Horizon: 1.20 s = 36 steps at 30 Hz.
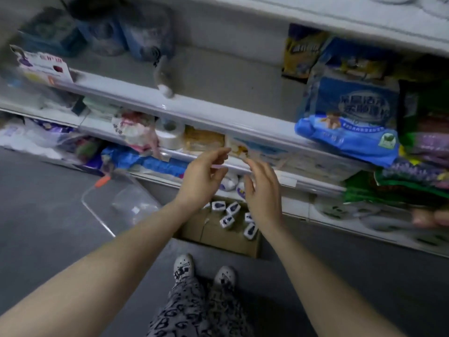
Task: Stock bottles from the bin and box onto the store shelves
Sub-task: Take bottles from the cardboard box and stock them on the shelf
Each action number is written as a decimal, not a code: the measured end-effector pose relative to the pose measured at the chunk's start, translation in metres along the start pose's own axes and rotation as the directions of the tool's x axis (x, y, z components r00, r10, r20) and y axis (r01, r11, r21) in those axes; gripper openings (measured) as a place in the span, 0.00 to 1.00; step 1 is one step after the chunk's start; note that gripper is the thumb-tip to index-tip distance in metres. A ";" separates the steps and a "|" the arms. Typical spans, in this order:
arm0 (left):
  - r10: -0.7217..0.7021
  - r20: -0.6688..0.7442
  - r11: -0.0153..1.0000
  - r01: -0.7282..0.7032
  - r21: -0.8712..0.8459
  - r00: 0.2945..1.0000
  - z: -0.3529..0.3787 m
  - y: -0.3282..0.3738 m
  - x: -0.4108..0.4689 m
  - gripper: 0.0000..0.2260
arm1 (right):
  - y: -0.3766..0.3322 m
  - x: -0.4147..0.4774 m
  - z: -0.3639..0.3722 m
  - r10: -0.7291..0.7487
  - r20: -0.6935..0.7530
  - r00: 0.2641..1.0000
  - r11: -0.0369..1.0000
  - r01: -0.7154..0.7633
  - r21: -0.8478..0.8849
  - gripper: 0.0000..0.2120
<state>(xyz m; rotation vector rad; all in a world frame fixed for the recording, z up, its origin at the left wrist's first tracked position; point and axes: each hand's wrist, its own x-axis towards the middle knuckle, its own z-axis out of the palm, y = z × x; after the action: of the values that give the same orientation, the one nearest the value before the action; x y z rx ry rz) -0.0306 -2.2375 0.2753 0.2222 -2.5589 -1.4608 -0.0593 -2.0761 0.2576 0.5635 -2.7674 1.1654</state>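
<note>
A cardboard box point(218, 237) stands on the floor against the shelf base, with several small white bottles point(229, 216) with dark labels standing in it. Above the box, my left hand point(202, 176) and my right hand point(263, 190) hover side by side in front of the lower shelf edge point(267, 171), fingers relaxed and holding nothing. A clear plastic bin point(116, 203) with an orange clip sits on the floor left of the box. The middle shelf point(218, 76) has a bare stretch above my hands.
Blue and green packs of tissue and hygiene goods point(349, 122) crowd the shelves at right. A tape roll point(170, 135) and pink packets lie on the shelf beside my left hand. My feet point(204, 271) stand on grey floor just behind the box.
</note>
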 end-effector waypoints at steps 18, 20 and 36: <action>-0.348 0.181 0.935 0.354 -0.003 0.920 0.135 -0.222 -0.071 0.22 | 0.172 -0.106 0.146 0.280 0.398 0.873 0.957 -0.222 -0.186 0.28; -0.378 0.202 0.923 0.384 0.012 0.903 0.148 -0.249 -0.076 0.24 | 0.192 -0.110 0.166 0.295 0.415 0.861 0.952 -0.225 -0.209 0.28; -0.488 0.269 0.873 0.468 0.141 0.830 0.264 -0.442 -0.095 0.27 | 0.345 -0.130 0.315 0.348 0.486 0.801 0.923 -0.201 -0.329 0.28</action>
<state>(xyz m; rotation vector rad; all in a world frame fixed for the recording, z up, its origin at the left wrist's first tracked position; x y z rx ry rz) 0.0166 -2.2188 -0.2463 0.7636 -2.9472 -1.6736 -0.0458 -2.0378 -0.2257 0.5311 -3.5204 0.7259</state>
